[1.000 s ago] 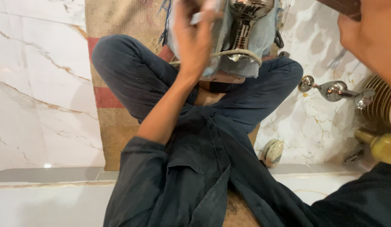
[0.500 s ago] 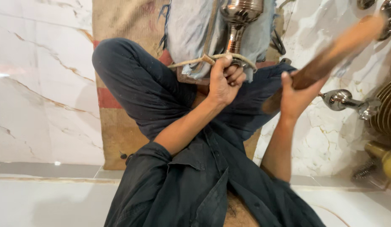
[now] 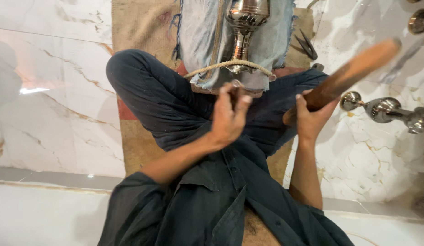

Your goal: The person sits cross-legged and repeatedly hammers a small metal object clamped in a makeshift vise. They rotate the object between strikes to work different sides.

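Here right hand (image 3: 312, 119) grips wooden mallet (image 3: 346, 75) beside brass goblet (image 3: 245, 32).

Far centre: goblet-shaped polished metal piece (image 3: 245, 27), glossy, mirror-like. Under it faded blue denim cloth (image 3: 198, 41), frayed, matt; pale twisted fibre rope (image 3: 230, 65), rough. Right: brown wooden rod (image 3: 353, 73), smooth, dull. Floor: white veined marble (image 3: 52, 91), glossy. Coarse tan woven mat (image 3: 139, 23).

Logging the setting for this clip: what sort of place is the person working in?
Probably a small floor-level metalcraft workshop. The person sits cross-legged on a woven mat over a marble floor; a shiny metal goblet-like piece is roped onto denim cloth, the right hand grips a wooden mallet, and more metal parts lie nearby.
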The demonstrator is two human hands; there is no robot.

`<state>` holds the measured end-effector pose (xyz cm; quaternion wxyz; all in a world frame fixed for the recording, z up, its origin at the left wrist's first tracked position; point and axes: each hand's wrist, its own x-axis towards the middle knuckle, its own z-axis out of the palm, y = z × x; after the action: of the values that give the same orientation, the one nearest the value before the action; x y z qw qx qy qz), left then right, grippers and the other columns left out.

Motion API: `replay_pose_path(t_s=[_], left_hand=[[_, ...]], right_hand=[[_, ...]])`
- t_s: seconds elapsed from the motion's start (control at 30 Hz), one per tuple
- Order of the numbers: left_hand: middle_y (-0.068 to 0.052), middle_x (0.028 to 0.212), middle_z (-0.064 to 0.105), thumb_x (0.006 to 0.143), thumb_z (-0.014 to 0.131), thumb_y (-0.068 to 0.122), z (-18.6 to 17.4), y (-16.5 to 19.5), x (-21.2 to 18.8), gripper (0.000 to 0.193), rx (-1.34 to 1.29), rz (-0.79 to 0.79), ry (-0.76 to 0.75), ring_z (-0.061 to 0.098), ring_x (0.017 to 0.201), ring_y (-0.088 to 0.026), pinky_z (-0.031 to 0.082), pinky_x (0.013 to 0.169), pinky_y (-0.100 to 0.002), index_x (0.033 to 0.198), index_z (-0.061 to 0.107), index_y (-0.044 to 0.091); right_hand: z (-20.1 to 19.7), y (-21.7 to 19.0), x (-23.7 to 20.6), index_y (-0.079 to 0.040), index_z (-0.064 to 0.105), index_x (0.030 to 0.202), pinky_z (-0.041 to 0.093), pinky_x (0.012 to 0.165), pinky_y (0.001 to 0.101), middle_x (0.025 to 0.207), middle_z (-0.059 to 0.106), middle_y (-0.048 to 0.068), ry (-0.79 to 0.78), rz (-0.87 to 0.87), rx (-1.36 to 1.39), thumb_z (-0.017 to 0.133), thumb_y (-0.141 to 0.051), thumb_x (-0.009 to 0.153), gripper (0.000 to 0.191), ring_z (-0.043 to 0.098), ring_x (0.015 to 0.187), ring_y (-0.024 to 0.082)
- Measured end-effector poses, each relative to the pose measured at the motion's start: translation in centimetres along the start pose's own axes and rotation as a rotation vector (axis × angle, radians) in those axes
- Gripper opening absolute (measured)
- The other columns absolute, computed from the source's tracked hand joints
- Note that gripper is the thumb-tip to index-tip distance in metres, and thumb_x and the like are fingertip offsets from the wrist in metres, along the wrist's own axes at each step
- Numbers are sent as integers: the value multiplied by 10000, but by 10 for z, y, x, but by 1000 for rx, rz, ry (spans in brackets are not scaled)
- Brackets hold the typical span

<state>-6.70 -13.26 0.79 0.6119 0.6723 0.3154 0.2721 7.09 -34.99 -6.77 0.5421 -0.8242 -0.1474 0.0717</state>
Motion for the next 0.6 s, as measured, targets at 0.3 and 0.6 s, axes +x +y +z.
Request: replay_pose_path(t_s=[0.3, 0.6], left_hand=[[-145, 1111, 676, 1021, 795, 70, -52, 25, 140, 300, 399, 581, -326, 693, 1033, -343, 547, 910, -433, 1252, 605, 57], [-168, 1039, 728, 891, 792, 83, -8, 5, 171, 374, 532, 647, -453, 712, 938, -376, 548, 790, -461, 1228, 633, 52]], right_hand=[[20, -57, 63, -81, 124, 1679, 633, 999, 353, 1256, 635, 108, -260, -92, 50, 782, 115, 1008, 960, 717, 1067, 219], [28, -82, 82, -148, 331, 1668, 571, 878, 450, 1149, 681, 200, -401, -487, -607, 788, 54, 891, 923, 721, 1047, 405]])
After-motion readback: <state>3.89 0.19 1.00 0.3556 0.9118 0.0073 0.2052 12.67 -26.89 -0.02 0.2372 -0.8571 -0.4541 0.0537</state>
